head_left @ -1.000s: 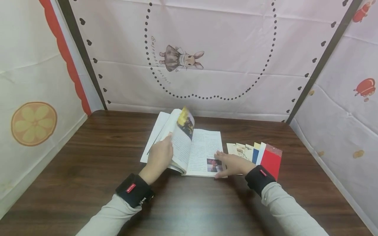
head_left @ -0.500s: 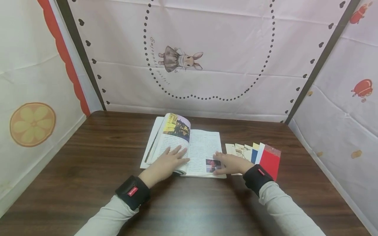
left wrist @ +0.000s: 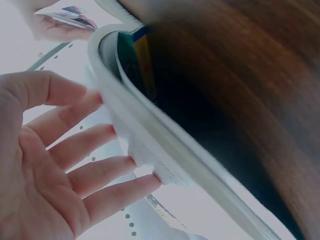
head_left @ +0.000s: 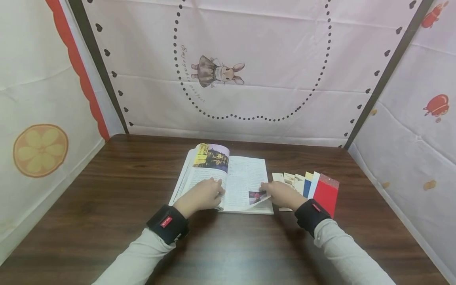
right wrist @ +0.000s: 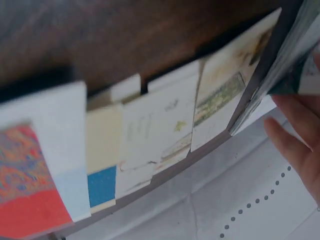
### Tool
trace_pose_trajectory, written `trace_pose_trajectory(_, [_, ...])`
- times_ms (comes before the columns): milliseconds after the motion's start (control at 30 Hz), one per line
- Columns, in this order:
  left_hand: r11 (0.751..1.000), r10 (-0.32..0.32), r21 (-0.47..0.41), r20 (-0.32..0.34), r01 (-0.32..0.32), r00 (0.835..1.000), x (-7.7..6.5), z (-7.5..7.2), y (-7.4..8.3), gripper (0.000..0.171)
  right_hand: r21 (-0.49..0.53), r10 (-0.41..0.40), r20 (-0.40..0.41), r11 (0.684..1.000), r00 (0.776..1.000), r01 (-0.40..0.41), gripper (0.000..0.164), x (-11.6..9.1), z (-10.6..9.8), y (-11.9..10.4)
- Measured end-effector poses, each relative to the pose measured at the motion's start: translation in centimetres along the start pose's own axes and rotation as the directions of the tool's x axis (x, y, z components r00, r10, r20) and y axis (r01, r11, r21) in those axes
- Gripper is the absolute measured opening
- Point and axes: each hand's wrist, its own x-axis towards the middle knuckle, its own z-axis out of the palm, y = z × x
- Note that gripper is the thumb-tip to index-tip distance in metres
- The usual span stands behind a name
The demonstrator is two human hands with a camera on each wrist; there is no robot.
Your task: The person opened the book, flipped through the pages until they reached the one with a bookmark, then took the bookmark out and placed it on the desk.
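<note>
An open book (head_left: 239, 170) lies on the dark wooden table, with a yellow-and-purple photo (head_left: 213, 157) at the top of its left page. My left hand (head_left: 203, 194) rests on the lower part of that page. In the left wrist view, the left hand's fingers (left wrist: 107, 195) are stretched out, their tips against the paper. At the lower right corner of the book my right hand (head_left: 283, 194) pinches a page (head_left: 253, 205), whose corner is lifted and curled. Only part of the right hand (right wrist: 300, 130) shows in the right wrist view.
Right of the book, several overlapping cards (head_left: 289, 180) lie fanned out, ending in a red one (head_left: 325, 194). Part of them is under the right forearm. Patterned cloth walls (head_left: 270, 71) enclose the back and sides of the table (head_left: 107, 190).
The turned leaf has come down flat on the left side, and my left hand let go of it to rest there. My right hand has taken hold of a right page corner and lifted it.
</note>
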Motion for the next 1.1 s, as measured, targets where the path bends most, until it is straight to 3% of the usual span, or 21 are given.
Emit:
trace_pose_trajectory(133, [0.998,-0.045,-0.032,0.035,0.046,0.998,0.0,-0.1,0.0,0.035,-0.065,-0.062,-0.141,0.996,0.988,0.053,0.019,0.2,-0.1,-0.1])
trace_pose_trajectory(233, [0.998,-0.053,-0.031,0.047,0.055,0.997,0.1,0.0,0.0,0.037,-0.101,-0.123,-0.270,0.990,0.955,0.099,0.018,0.1,-0.6,-0.3])
trace_pose_trajectory(367, [0.998,-0.066,0.018,0.041,0.065,0.997,0.3,-0.2,0.6,0.033,-0.173,-0.214,-0.429,0.973,0.877,0.152,0.022,0.1,-1.7,-0.9])
trace_pose_trajectory(500, [0.993,-0.108,0.042,0.014,0.107,0.994,0.7,-0.2,1.3,0.046,-0.263,-0.313,-0.534,0.944,0.785,0.197,0.025,0.3,-2.5,-1.7])
trace_pose_trajectory(600, [0.987,-0.134,0.086,-0.008,0.135,0.991,1.0,0.2,1.9,0.058,-0.302,-0.351,-0.566,0.930,0.746,0.208,0.028,0.4,-2.9,-2.2])
trace_pose_trajectory(733, [0.966,-0.115,0.230,-0.025,0.118,0.993,1.4,0.8,2.6,0.055,-0.311,-0.362,-0.588,0.927,0.724,0.211,0.028,0.7,-3.2,-2.7])
trace_pose_trajectory(833, [0.954,-0.091,0.284,-0.020,0.093,0.996,1.7,1.3,2.9,0.040,-0.303,-0.356,-0.600,0.930,0.716,0.209,0.026,0.9,-3.2,-2.9])
trace_pose_trajectory(967, [0.955,-0.063,0.289,-0.040,0.072,0.997,1.8,1.9,3.3,0.025,-0.267,-0.307,-0.632,0.948,0.712,0.172,0.024,0.9,-2.9,-2.8])
trace_pose_trajectory(1100, [0.952,-0.044,0.297,-0.108,0.074,0.993,1.7,2.2,3.6,0.024,-0.188,-0.221,-0.676,0.974,0.703,0.124,0.027,0.8,-2.9,-2.6])
